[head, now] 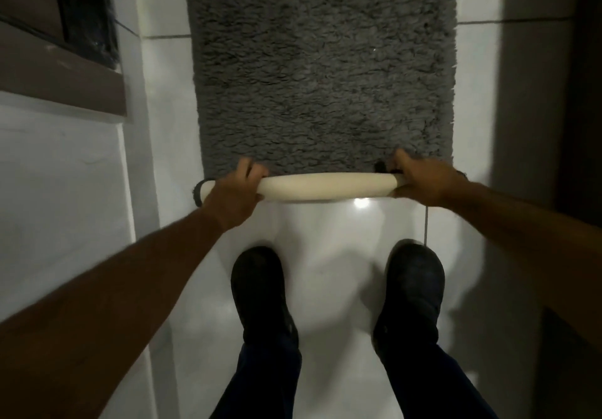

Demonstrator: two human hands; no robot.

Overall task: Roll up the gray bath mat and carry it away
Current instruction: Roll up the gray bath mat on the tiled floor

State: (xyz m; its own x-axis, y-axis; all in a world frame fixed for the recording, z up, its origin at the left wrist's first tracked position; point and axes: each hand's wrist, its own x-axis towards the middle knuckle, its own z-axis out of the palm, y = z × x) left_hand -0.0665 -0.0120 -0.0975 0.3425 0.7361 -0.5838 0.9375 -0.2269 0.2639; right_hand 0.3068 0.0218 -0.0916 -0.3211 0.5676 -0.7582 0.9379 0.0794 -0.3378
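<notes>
A shaggy gray bath mat (322,70) lies flat on the white tiled floor, stretching away from me. Its near edge is curled into a thin roll (325,185) that shows the cream underside. My left hand (236,195) grips the left end of that roll, fingers wrapped over the top. At the right end, my right hand (422,181) holds the roll the same way. Both arms reach down and forward.
My two dark shoes (260,291) stand on the glossy white tiles (338,255) just behind the roll. A white wall with a brown ledge (58,73) runs along the left. A dark wall or door (580,93) borders the right side.
</notes>
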